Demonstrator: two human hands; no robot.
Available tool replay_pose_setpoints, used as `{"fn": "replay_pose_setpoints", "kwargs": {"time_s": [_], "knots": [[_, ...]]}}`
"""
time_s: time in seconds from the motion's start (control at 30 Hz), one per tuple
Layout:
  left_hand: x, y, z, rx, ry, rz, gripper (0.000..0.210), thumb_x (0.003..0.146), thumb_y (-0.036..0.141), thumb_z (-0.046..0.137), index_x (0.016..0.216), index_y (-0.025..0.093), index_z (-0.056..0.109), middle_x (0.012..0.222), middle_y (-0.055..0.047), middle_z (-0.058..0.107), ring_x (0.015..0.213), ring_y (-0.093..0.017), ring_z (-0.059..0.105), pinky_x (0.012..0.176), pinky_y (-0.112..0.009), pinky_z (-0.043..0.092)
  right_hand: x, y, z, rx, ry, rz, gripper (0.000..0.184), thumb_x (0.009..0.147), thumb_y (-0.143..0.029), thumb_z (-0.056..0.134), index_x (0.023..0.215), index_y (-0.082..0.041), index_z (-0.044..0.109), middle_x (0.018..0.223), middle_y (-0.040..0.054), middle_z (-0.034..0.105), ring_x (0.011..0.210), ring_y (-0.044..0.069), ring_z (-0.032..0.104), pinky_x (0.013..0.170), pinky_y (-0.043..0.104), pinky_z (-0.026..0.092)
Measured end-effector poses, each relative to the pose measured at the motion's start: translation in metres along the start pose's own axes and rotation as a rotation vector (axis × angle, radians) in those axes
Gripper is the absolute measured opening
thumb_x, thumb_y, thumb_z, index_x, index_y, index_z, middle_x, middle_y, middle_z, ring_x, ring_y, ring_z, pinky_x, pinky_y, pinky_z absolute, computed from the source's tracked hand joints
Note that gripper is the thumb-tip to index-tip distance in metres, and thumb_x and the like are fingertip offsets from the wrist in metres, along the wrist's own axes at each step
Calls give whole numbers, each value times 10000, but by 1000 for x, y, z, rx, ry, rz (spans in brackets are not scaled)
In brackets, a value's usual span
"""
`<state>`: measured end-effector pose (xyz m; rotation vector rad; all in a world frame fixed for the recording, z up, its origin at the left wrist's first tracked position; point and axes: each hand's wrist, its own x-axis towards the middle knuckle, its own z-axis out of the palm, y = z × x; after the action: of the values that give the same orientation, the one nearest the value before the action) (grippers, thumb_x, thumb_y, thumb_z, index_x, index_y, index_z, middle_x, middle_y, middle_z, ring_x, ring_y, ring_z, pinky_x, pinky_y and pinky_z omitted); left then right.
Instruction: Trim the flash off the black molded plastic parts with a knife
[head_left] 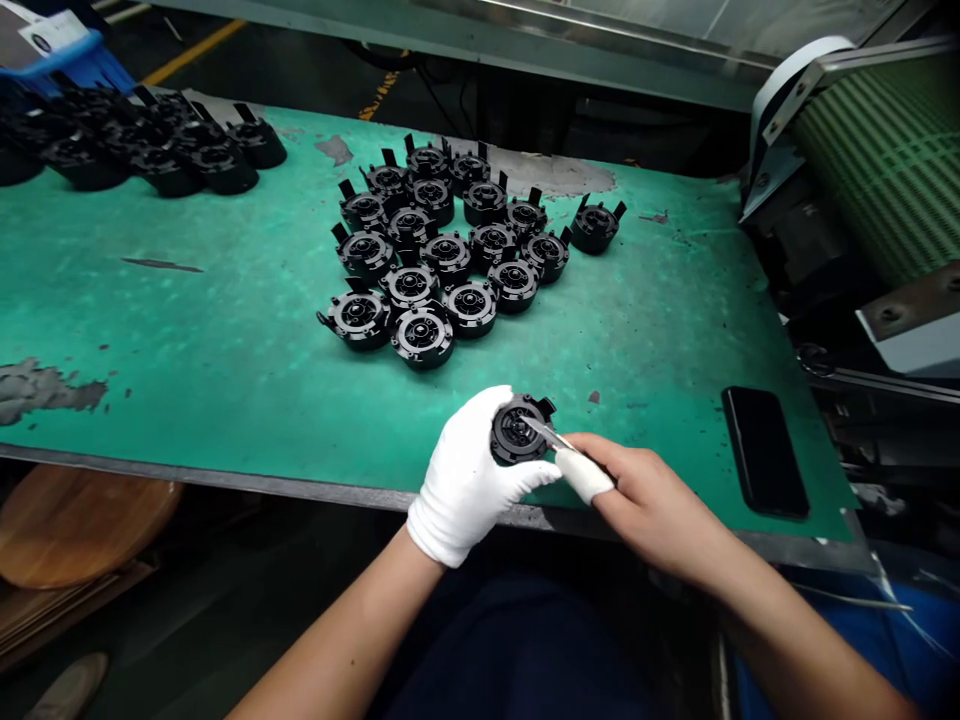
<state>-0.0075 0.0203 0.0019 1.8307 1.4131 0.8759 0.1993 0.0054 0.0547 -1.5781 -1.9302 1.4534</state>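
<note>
My left hand, in a white glove, grips a round black plastic part above the front edge of the green table. Raised rings and a small tab show on the part's upper face. My right hand is bare except for a white cover on the thumb. Between its thumb and fingers is a slim metal blade, probably a trimming knife, its handle hidden in the hand. The blade's tip is at the middle of the part's face. Several similar black parts stand grouped just beyond my hands.
More black parts crowd the table's far left by a blue bin. A phone lies at the right on the green tabletop. A green conveyor belt rises beyond it. A wooden stool stands lower left.
</note>
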Motion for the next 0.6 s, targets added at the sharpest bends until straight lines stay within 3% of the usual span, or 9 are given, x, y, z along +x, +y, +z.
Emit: {"fn": "replay_pose_setpoints", "kwargs": {"time_s": [0.13, 0.2, 0.27, 0.37, 0.43, 0.5, 0.6], "knots": [[-10, 0, -3, -60, 131, -27, 436, 967, 488, 562, 1297, 210, 500, 1397, -136, 531, 1329, -273, 519, 1146, -488, 417, 5, 0, 28, 160, 87, 10, 362, 948, -216, 480, 1294, -262, 576, 1126, 24, 731, 972, 207, 680, 847, 301, 503], [-23, 8, -1, -35, 198, -39, 373, 997, 442, 513, 1280, 199, 520, 1454, -146, 476, 1389, -276, 455, 1178, -501, 375, 13, 2, 34, 187, 139, -1, 326, 975, -288, 496, 1290, -253, 572, 1108, 31, 729, 971, 212, 675, 849, 307, 508], [-42, 20, 6, 31, 185, -12, 385, 988, 383, 536, 1316, 183, 520, 1530, -161, 392, 1451, -304, 374, 1204, -534, 331, 22, 7, 29, 171, 249, 11, 320, 983, -360, 516, 1276, -253, 586, 1083, 35, 728, 999, 228, 668, 861, 323, 509], [-71, 37, 18, 117, 40, 71, 571, 929, 325, 624, 1436, 139, 442, 1630, -207, 205, 1512, -378, 250, 1200, -589, 324, 32, 15, 8, 87, 344, 39, 330, 969, -391, 547, 1269, -265, 599, 1036, 22, 731, 963, 232, 667, 820, 325, 510], [-81, 42, 21, 113, 28, 109, 597, 904, 290, 651, 1440, 137, 439, 1634, -212, 183, 1500, -385, 279, 1162, -579, 392, 31, 19, -7, 15, 306, 24, 309, 966, -349, 545, 1261, -279, 606, 1054, 3, 731, 932, 212, 665, 783, 303, 500], [-78, 41, 18, 102, 127, 118, 556, 889, 244, 661, 1403, 144, 474, 1608, -206, 245, 1470, -362, 344, 1131, -545, 443, 24, 20, -18, -47, 231, 1, 298, 964, -277, 516, 1243, -288, 619, 1045, -16, 737, 901, 189, 668, 766, 282, 495], [-56, 32, 5, 134, 282, 100, 567, 871, 243, 694, 1381, 126, 476, 1565, -218, 334, 1453, -335, 378, 1162, -526, 413, 11, 21, -26, -121, 89, -57, 391, 924, -156, 468, 1252, -297, 626, 1047, -30, 752, 894, 170, 687, 784, 269, 505]]}}
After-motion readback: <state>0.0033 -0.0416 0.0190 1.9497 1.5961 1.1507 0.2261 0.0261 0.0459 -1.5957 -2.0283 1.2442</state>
